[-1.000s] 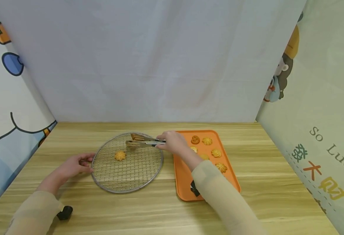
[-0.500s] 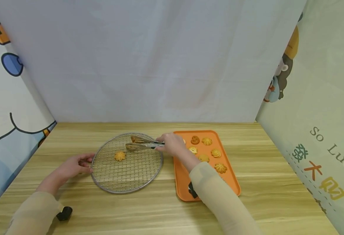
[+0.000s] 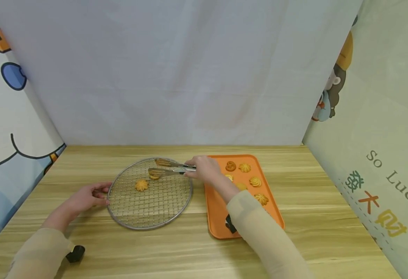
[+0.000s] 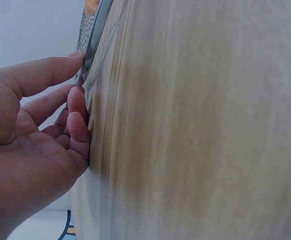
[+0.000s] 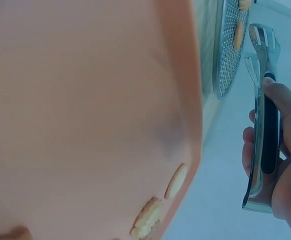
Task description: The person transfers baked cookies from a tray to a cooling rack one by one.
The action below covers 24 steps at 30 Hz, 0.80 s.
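Observation:
A round wire rack (image 3: 149, 211) lies on the wooden table with two piped cookies on its mesh, one (image 3: 141, 185) left of centre and one (image 3: 154, 176) just below the tong tips. My right hand (image 3: 194, 170) grips metal tongs (image 3: 170, 169) over the rack's far side. In the right wrist view the right hand (image 5: 259, 115) holds the tongs (image 5: 263, 55) with their tips apart and nothing between them. My left hand (image 3: 99, 193) pinches the rack's left rim. The left wrist view shows this hand (image 4: 78, 75) with its thumb on the rim (image 4: 88, 45).
An orange tray (image 3: 217, 211) with several cookies (image 3: 255, 181) lies right of the rack, partly under my right forearm. Its underside edge (image 5: 193, 125) fills the right wrist view. Printed fabric walls close in the table on three sides.
The tong tips drifted slightly right, then back left over the rack. A second cookie now shows on the mesh beneath them. The left hand has stayed at the rim.

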Motion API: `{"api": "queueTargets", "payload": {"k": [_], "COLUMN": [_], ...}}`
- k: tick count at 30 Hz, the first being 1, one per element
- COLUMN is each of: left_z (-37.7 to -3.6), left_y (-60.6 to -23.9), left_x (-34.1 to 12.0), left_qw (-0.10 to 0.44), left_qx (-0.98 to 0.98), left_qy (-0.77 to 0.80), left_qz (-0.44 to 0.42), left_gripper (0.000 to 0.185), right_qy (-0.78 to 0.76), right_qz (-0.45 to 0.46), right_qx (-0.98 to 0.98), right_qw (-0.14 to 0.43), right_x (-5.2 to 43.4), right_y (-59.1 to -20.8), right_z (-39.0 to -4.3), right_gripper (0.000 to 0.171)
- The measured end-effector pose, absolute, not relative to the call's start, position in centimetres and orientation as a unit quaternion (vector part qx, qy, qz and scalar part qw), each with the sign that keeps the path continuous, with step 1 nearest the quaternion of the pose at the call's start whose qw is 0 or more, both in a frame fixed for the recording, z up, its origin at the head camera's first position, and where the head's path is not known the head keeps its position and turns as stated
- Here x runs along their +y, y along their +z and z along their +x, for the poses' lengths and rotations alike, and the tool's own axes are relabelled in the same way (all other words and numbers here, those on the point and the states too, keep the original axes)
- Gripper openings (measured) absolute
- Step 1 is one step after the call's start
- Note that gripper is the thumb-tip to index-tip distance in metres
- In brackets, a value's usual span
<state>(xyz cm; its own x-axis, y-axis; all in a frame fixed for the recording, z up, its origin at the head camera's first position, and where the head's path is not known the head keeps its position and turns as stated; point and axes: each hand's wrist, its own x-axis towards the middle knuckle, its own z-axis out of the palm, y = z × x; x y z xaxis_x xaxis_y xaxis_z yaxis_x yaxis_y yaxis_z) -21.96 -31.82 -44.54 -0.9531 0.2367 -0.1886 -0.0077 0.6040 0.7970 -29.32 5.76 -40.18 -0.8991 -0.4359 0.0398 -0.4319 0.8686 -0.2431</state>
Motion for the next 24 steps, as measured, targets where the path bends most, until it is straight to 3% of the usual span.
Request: {"api": "queueTargets", "payload": {"k": [7, 24], "left_z": [-22.0, -22.0], "left_y": [-44.7, -44.4], "left_x": [-32.0, -32.0], "left_qw": [0.143, 0.15], "left_qx": [0.882, 0.88], "left_qy": [0.446, 0.447], "left_qz": [0.059, 0.054], "left_gripper": [0.073, 0.073], "right_qy": [-0.128, -0.172], "right_qz": [-0.248, -0.269], "right_qx": [0.96, 0.948], "right_qw": [-0.021, -0.015], "right_x": [6.8, 10.8], "right_y": [-38.7, -34.8], "right_z": [-29.2, -28.3], "right_gripper": [0.042, 0.045]}}
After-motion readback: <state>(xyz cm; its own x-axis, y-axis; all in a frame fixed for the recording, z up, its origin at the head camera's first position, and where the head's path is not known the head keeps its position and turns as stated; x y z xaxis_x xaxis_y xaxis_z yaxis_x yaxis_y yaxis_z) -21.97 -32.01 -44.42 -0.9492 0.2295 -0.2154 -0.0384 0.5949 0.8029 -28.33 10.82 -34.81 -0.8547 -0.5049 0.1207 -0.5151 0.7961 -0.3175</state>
